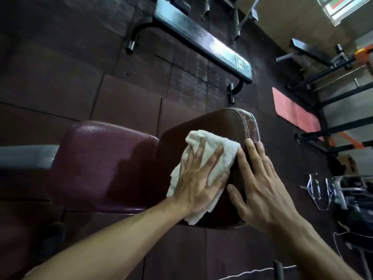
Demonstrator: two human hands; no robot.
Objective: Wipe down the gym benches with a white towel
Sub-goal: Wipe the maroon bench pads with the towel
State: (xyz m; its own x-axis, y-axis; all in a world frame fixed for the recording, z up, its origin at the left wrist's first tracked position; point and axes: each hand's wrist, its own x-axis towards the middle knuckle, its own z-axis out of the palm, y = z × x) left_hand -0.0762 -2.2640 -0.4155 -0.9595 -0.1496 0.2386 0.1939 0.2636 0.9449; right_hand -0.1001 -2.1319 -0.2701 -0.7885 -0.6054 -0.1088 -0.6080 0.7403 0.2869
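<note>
White towel (210, 156): one, crumpled and partly folded, lying on the dark brown pad (218, 126) of the near bench, toward the pad's left and middle. Its lower edge hangs at the pad's near rim.

Padded surfaces, near bench: two. The brown pad on the right carries the towel and both hands; its far edge is worn and pale at the seam. The maroon pad (101, 166) sits just beside it on the left, glossy, with nothing on it.

Flat bench (199, 39): one, black, standing well apart at the top of the view on the dark tiled floor (60, 77), with curved legs at each end.

Pink mat (294, 112): one, on the floor to the right, beside the black rack frame (331, 96).

Hands: two, both bare, forearms entering from the bottom edge.

Left hand (199, 178): palm down on top of the towel, fingers (214, 158) straight and spread apart, pressing the cloth flat to the pad. Nothing is curled round the towel.

Right hand (260, 190): palm down directly on the brown pad, just right of the towel, fingers straight and close together, pointing toward the pad's far right corner; thumb out to the left. The index finger touches the towel's right edge.
</note>
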